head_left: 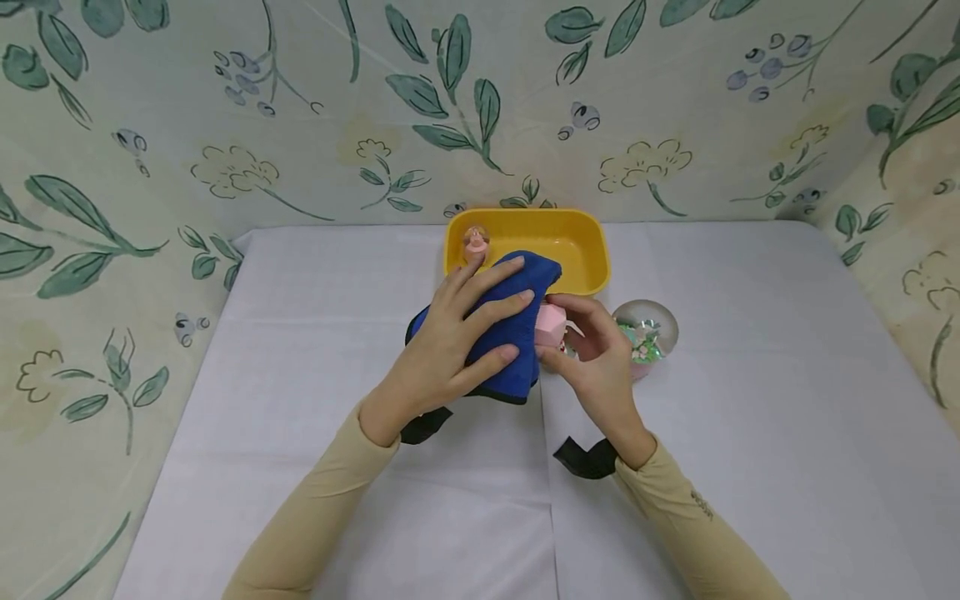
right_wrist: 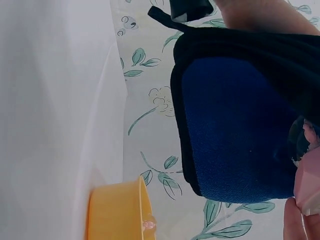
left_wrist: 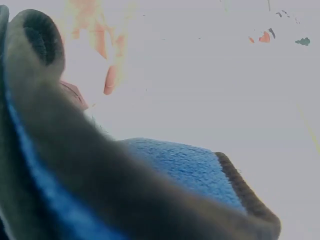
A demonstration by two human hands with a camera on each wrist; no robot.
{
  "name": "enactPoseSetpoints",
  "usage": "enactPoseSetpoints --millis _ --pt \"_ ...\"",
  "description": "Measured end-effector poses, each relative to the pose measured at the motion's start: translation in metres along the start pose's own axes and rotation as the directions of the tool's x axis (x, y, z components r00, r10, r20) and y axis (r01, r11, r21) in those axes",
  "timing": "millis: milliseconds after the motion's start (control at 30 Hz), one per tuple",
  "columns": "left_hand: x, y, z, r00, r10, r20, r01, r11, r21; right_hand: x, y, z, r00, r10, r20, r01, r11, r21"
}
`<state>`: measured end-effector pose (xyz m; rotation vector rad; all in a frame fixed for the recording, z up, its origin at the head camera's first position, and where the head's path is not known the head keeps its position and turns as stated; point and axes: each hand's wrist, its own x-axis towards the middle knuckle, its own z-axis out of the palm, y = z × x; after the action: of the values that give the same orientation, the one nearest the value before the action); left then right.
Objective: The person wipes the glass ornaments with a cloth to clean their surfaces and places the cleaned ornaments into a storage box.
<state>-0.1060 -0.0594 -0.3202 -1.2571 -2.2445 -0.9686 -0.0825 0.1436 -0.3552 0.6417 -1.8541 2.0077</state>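
My left hand [head_left: 457, 337] lies spread over a blue cloth [head_left: 504, 333], fingers straight and pressing it down against a small pink toy [head_left: 551, 327]. The cloth sits toward the back of the table [head_left: 750, 417], near the middle, with its far corner touching the front wall of a yellow tub [head_left: 577, 242] that stands at the table's back edge. My right hand [head_left: 596, 354] has fingers curled around the pink toy, pinching it just beside the cloth's right edge. I think the cloth covers part of the toy, though my left wrist view is too blurred to confirm. A glass globe [head_left: 648, 329] rests just right of my right hand. A small pink figure [head_left: 476, 242] perches at the tub's left rim.
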Motion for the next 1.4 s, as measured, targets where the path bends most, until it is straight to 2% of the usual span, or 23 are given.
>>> enactPoseSetpoints --millis 100,233,333,433,500,567,633,733,800,867,933,967,1033,1100,1167,1233,1300,1367,1400 --pt "-0.001 -0.002 0.002 0.999 -0.029 0.016 0.03 0.999 -0.016 0.001 -0.001 0.0 1.0 -0.013 -0.006 0.013 1.0 -0.003" --pt "-0.002 -0.005 0.007 0.997 -0.052 0.054 0.059 0.99 -0.125 0.002 -0.004 0.0 1.0 -0.026 -0.006 0.026 1.0 -0.009" --pt "-0.002 -0.006 0.01 0.998 -0.037 0.049 0.046 0.976 -0.213 0.002 -0.005 -0.001 0.999 -0.047 0.025 0.047 0.999 -0.01" --pt "-0.002 -0.007 0.009 1.0 -0.021 0.023 0.026 0.966 -0.257 0.003 -0.005 -0.004 0.989 -0.116 0.089 0.12 0.992 -0.032" --pt "-0.002 -0.007 0.007 1.0 -0.023 0.004 0.023 0.959 -0.282 0.004 -0.005 -0.007 0.969 -0.197 0.15 0.214 0.971 -0.103" --pt "-0.002 -0.007 0.005 1.0 -0.024 -0.003 0.023 0.953 -0.301 0.005 -0.005 -0.01 0.932 -0.298 0.205 0.341 0.913 -0.223" --pt "-0.001 -0.006 0.003 1.0 -0.014 -0.003 0.012 0.949 -0.316 0.007 -0.005 -0.013 0.881 -0.397 0.256 0.466 0.821 -0.33" --pt "-0.001 -0.005 0.004 1.0 0.029 0.009 -0.024 0.942 -0.334 0.01 -0.005 -0.016 0.799 -0.524 0.297 0.602 0.687 -0.408" --pt "-0.001 -0.004 0.005 0.998 0.064 0.009 -0.057 0.938 -0.342 0.01 -0.004 -0.018 0.762 -0.575 0.299 0.646 0.64 -0.415" --pt "-0.001 -0.002 0.007 0.996 0.093 0.008 -0.085 0.937 -0.338 0.009 -0.002 -0.018 0.747 -0.604 0.278 0.659 0.619 -0.426" --pt "-0.001 -0.001 0.008 0.994 0.109 0.007 -0.1 0.939 -0.329 0.007 -0.002 -0.017 0.758 -0.603 0.248 0.644 0.63 -0.434" --pt "-0.001 0.0 0.008 0.993 0.114 0.008 -0.105 0.941 -0.322 0.006 -0.002 -0.017 0.774 -0.588 0.234 0.626 0.657 -0.419" --pt "-0.002 0.001 0.008 0.993 0.12 0.015 -0.109 0.944 -0.31 0.004 -0.004 -0.016 0.82 -0.534 0.208 0.571 0.734 -0.368" --pt "-0.002 0.001 0.007 0.992 0.122 0.024 -0.109 0.945 -0.308 0.002 -0.006 -0.015 0.88 -0.436 0.187 0.474 0.827 -0.303" --pt "-0.003 0.0 0.007 0.992 0.125 0.033 -0.11 0.947 -0.302 -0.001 -0.009 -0.015 0.94 -0.297 0.165 0.328 0.92 -0.214" --pt "-0.004 -0.002 0.008 0.992 0.117 0.042 -0.099 0.945 -0.312 -0.003 -0.013 -0.014 0.98 -0.137 0.142 0.157 0.977 -0.145" --pt "-0.005 -0.004 0.009 0.994 0.095 0.045 -0.075 0.939 -0.335 -0.006 -0.017 -0.013 0.993 0.0 0.121 0.014 0.993 -0.119" --pt "-0.007 -0.006 0.01 0.997 0.059 0.045 -0.038 0.927 -0.374 -0.007 -0.02 -0.012 0.99 0.072 0.117 -0.056 0.989 -0.135" --pt "-0.008 -0.006 0.011 0.998 0.036 0.044 -0.016 0.922 -0.388 -0.007 -0.021 -0.011 0.989 0.081 0.12 -0.062 0.986 -0.157"
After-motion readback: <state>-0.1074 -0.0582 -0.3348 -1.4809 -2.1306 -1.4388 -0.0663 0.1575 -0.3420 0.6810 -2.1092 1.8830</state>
